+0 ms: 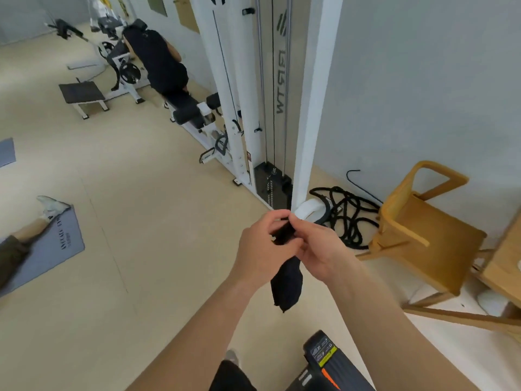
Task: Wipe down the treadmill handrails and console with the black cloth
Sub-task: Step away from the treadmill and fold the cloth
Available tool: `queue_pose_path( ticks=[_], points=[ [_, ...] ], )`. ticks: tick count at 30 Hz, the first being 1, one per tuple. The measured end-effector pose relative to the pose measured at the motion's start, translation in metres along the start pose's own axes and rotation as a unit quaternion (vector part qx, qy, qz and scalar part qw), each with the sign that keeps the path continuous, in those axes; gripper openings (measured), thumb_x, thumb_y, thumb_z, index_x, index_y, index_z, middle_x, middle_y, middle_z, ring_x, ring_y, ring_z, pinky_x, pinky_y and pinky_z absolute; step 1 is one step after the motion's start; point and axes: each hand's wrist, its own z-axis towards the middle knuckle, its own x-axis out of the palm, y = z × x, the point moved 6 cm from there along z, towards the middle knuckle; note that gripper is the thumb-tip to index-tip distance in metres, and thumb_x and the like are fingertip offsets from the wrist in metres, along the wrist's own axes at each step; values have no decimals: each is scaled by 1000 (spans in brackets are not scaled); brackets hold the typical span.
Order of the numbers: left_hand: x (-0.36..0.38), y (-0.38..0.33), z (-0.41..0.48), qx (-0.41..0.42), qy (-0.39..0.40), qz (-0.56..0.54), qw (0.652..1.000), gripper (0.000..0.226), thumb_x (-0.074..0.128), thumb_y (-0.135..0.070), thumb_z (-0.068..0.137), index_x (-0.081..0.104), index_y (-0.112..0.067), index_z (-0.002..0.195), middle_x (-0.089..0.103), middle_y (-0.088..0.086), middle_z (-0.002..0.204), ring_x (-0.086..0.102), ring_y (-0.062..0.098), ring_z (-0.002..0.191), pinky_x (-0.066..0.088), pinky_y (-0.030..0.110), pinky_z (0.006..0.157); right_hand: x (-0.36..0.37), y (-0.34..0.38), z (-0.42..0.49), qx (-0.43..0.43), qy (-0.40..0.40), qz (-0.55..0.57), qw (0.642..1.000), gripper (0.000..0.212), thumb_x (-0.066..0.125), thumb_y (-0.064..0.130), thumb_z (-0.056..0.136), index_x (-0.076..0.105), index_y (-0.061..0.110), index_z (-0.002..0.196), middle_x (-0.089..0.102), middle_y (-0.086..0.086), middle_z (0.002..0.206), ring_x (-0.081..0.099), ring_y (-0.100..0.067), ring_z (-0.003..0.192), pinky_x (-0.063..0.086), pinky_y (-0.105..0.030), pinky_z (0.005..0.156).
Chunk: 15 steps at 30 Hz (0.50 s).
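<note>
Left hand [260, 249] and right hand [320, 246] pinch black cloth [286, 286] — hanging.

A gym: white cable machine [270, 94], weight bench [186, 108], exercise mat [56, 244].

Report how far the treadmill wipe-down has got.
Done: nothing visibly wiped; no handrail or console is in view. In hand: the left hand and right hand both pinch the black cloth, which hangs below them. Left: all the wiping; only a dark machine corner shows at the bottom edge.
</note>
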Motion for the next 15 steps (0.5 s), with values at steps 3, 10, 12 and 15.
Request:
queue_pose_path(
  ticks=[3, 10, 12, 15],
  points=[
    [22, 32, 53, 60, 78, 53, 994, 41, 68, -4, 84, 64, -33, 113, 74, -23, 98, 66, -7, 96, 51, 11, 79, -23, -9, 50, -39, -35, 55, 997, 42, 73, 12, 91, 60, -7, 126, 69, -29, 116, 75, -31, 92, 62, -33, 72],
    [56, 114, 212, 149, 204, 96, 963, 40, 57, 4, 80, 65, -30, 98, 76, -18, 92, 67, 4, 99, 53, 33, 88, -51, -19, 186, -184, -99, 15, 978, 31, 69, 14, 95, 61, 17, 125, 71, -15, 89, 75, -31, 96, 61, -41, 85],
    [56, 117, 244, 146, 229, 79, 959, 38, 57, 5, 83, 64, -29, 99, 77, -15, 92, 67, 4, 96, 52, 32, 89, -55, -8, 203, -203, -157, -61, 965, 25, 58, 9, 98, 65, 14, 122, 76, -14, 87, 76, -28, 93, 61, -41, 86],
    [63, 107, 268, 151, 288, 74, 943, 36, 55, 5, 86, 64, -28, 100, 75, -14, 92, 62, -12, 88, 46, 19, 83, -66, 10, 206, -201, -226, -206, 931, 42, 56, 3, 89, 62, 25, 124, 74, -12, 89, 69, -22, 81, 59, -43, 86]
  ],
)
